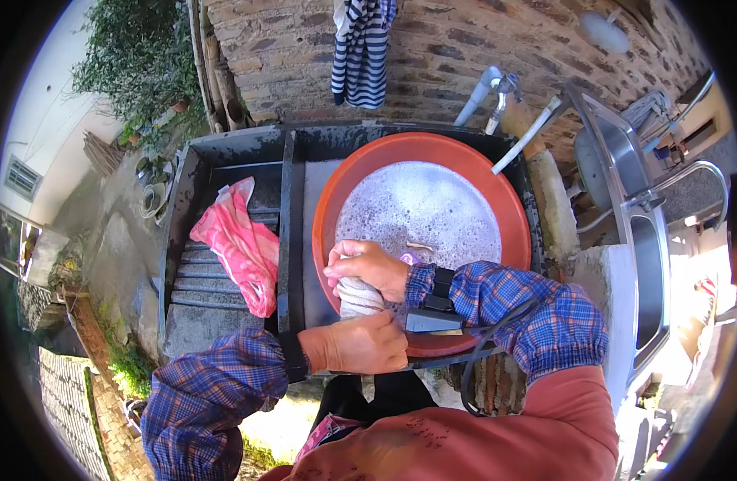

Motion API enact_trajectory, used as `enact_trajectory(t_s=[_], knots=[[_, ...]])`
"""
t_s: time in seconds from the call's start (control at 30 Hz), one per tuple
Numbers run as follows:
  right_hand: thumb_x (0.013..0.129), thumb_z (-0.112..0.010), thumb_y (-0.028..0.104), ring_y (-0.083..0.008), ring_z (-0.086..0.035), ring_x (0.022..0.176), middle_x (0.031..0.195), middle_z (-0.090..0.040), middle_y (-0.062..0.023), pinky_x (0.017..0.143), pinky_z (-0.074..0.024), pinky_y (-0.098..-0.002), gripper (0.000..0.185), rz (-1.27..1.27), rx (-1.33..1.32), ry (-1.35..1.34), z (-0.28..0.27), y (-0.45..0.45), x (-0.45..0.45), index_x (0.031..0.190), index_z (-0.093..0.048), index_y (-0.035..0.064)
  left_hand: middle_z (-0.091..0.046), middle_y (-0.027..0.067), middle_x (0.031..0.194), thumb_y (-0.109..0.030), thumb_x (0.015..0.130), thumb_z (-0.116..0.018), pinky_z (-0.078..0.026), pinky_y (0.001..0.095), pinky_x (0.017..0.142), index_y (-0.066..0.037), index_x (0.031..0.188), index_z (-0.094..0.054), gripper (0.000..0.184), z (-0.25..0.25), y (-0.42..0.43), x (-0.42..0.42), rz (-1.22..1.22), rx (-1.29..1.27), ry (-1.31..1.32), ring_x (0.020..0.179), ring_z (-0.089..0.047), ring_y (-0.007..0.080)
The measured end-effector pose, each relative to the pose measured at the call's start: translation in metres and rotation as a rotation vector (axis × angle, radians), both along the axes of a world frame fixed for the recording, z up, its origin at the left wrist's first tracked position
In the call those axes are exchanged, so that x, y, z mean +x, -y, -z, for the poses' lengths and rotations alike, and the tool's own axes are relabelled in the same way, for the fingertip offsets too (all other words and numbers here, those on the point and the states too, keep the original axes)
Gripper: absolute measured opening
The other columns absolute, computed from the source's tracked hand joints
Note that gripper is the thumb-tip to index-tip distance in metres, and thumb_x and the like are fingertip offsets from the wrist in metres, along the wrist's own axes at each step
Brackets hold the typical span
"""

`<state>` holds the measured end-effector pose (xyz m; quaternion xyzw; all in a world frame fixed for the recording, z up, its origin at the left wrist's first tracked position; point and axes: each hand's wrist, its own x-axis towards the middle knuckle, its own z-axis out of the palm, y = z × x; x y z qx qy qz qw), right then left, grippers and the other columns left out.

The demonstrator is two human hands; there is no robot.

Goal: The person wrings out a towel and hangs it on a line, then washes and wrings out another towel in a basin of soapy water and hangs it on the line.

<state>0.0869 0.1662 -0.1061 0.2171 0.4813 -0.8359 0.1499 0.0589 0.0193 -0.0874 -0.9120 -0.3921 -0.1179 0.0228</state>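
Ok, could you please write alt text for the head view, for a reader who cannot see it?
A person's left hand and right hand hold a bunched pale cloth at the edge of an orange tub of sudsy water. To the left, a pink cloth lies on a ribbed slab.

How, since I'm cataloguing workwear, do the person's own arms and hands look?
The left hand and right hand are bare. Blue plaid sleeves with orange lines cover both forearms; the right one gathers near the elbow, meeting a salmon-pink top. A black band circles the left wrist. The right wrist wears a black strap and a grey, boxy device, beside a dark cable.
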Motion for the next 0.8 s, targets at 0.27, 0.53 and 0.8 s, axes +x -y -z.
enact_trajectory(t_s=[0.27, 0.53, 0.8], knots=[[0.092, -0.060, 0.016, -0.0223, -0.067, 0.094, 0.102, -0.067, -0.0099, 0.083, -0.0565, -0.0382, 0.015, 0.546, -0.291, -0.401, -0.066, -0.031, -0.001, 0.103, -0.054, 0.0076, -0.046, 0.0197, 0.136, -0.017, 0.078, -0.079, -0.038, 0.0440, 0.109, -0.001, 0.137, -0.043, 0.072, -0.060, 0.044, -0.038, -1.009, -0.049, 1.396, 0.126, -0.048, 0.0338], [0.086, -0.065, 0.007, -0.0212, -0.044, 0.129, 0.148, -0.033, -0.0089, 0.104, -0.0400, -0.0366, 0.019, 0.296, 0.008, -0.698, -0.082, 0.020, 0.046, 0.104, -0.060, 0.0077, -0.058, 0.0133, 0.130, -0.019, 0.098, -0.055, -0.047, 0.0434, 0.103, -0.002, 0.136, -0.047, 0.042, -0.034, 0.053, -0.088, -0.289, -0.173, 2.607, 0.121, -0.056, 0.0290], [0.093, -0.066, 0.028, -0.0241, -0.047, 0.127, 0.142, -0.043, -0.0161, 0.102, -0.0424, -0.0382, 0.066, 0.369, 0.367, -0.368, -0.103, 0.033, 0.098, 0.146, -0.030, 0.0093, -0.062, 0.0175, 0.118, -0.038, 0.095, -0.055, -0.052, 0.0430, 0.077, -0.004, 0.141, -0.043, 0.058, -0.056, 0.066, -0.085, -0.042, -0.392, 2.576, 0.087, -0.062, 0.0297]])
